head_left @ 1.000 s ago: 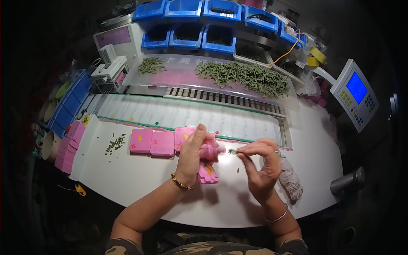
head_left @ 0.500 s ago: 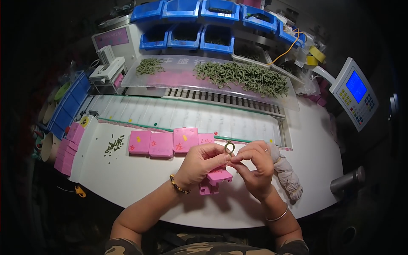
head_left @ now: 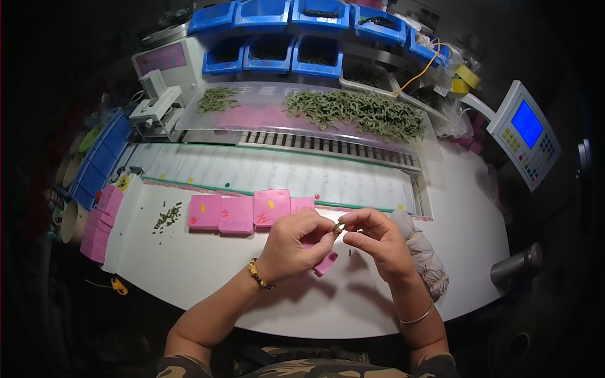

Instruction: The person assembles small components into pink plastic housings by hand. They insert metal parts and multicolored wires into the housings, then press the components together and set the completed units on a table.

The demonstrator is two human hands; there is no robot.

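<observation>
Red handwriting marks the smooth pink blocks (head_left: 236, 217) at nine o'clock from the thin, rounded green ring (head_left: 339, 227); pale lettering shows on the translucent sheet (head_left: 257, 117) toward eleven. The left hand (head_left: 297, 246) has its grip clamped on the ring; whether the right hand's (head_left: 382, 246) grip closes too, I cannot tell. The ring, earlier upright above the fingertips, now tilts between them.

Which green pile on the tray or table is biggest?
The right pile on the clear tray: it's wider than the left pile there and the small one on the table.
</observation>
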